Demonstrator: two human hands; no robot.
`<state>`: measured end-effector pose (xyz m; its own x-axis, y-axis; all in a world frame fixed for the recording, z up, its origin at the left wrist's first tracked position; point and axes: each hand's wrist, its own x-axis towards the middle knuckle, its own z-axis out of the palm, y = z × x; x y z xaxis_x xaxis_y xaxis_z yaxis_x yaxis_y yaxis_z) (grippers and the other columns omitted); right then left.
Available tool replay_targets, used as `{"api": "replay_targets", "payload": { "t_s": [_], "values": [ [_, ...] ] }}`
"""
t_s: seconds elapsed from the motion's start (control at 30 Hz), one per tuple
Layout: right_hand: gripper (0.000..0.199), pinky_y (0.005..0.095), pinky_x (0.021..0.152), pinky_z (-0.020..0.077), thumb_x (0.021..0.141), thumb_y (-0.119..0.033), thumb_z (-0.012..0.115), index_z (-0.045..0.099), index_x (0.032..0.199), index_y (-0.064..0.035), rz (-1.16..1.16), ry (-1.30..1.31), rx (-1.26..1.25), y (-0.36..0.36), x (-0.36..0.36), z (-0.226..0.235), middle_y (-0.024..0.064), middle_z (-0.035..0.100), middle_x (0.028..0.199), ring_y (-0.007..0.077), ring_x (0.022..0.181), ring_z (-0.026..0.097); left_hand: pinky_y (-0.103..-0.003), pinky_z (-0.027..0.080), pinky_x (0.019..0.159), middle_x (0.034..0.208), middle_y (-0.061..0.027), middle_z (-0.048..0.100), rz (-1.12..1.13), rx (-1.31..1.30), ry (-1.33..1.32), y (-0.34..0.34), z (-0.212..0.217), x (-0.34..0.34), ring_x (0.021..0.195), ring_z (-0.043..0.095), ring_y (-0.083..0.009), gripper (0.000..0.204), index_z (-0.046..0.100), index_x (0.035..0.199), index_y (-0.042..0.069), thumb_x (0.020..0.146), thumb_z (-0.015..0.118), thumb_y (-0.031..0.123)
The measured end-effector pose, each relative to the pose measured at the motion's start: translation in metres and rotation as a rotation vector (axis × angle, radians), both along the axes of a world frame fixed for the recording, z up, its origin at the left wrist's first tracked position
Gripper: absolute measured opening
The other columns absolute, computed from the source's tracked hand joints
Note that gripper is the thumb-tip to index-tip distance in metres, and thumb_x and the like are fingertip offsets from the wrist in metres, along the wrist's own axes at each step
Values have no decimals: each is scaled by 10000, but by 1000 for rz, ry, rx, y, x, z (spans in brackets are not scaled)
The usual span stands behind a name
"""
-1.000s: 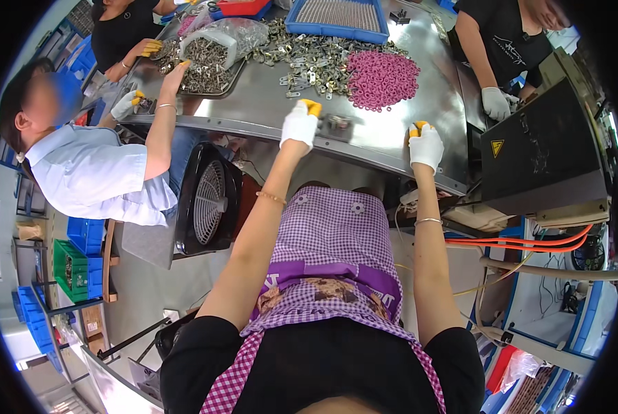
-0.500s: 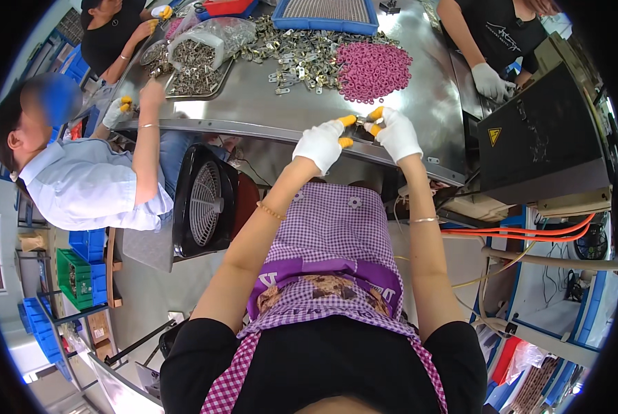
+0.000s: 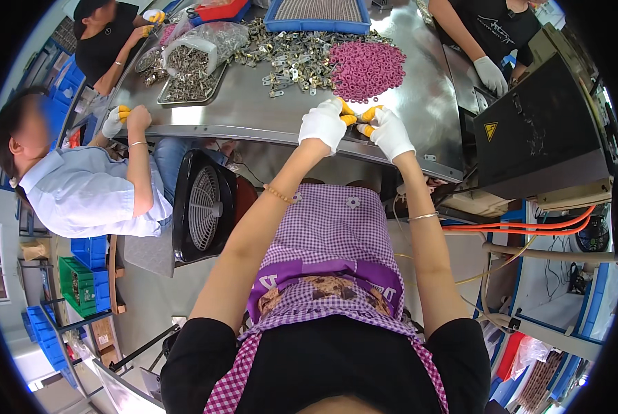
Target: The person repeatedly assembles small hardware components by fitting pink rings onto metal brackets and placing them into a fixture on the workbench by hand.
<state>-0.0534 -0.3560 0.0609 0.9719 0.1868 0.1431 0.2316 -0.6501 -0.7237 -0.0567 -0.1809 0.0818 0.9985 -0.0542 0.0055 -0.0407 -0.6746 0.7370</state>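
Note:
Over the near edge of the metal table (image 3: pixel 253 114), my left hand (image 3: pixel 322 126) and my right hand (image 3: pixel 389 132) come close together. Both wear white gloves with yellow fingertips. The fingers of each are closed in a pinch, tips almost meeting. Whatever sits between them is too small and covered to make out. Just beyond my fingers lies a heap of pink rings (image 3: pixel 367 69). Loose metal clips (image 3: pixel 298 65) spread to the left of the rings and touch them.
A blue tray (image 3: pixel 317 27) stands behind the heaps. Left of them, a metal tray (image 3: pixel 216 88) holds an opened plastic bag of metal parts. A person in light blue (image 3: pixel 91 179) sits at left beside a black fan (image 3: pixel 205 203). At right stands a dark machine box (image 3: pixel 540 124), with a gloved co-worker behind.
My left hand has moved away from me, its fingers now turned toward the right hand. A metal piece seen between my fingers is now hidden. The person at left has lowered a hand.

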Motion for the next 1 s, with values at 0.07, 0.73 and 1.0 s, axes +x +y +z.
{"api": "replay_targets", "payload": {
  "t_s": [0.07, 0.73, 1.0],
  "values": [
    [257, 302, 713, 474, 754, -100, 710, 668, 1001, -42, 13, -44, 14, -5, 3, -10, 77, 627, 913, 217, 723, 576, -374, 493, 766, 972, -100, 685, -41, 55, -37, 1, 4, -1, 823, 631, -305, 233, 657, 956, 59, 840, 635, 260],
    [375, 374, 673, 494, 650, -230, 739, 694, 1010, -132, -78, -419, -444, -6, -37, 13, 101, 675, 863, 292, 721, 600, -426, 482, 704, 1049, -94, 584, 125, 426, -345, 27, -21, 8, 779, 605, -302, 413, 592, 1150, 153, 832, 617, 416],
    [360, 395, 740, 493, 799, -337, 659, 645, 1106, -150, -747, -221, -665, -81, 8, 7, 104, 637, 1020, 286, 815, 620, -400, 495, 712, 991, -105, 590, 353, 619, -262, 117, -20, 45, 762, 606, -291, 366, 612, 1116, 200, 810, 656, 395]
  ]
}}
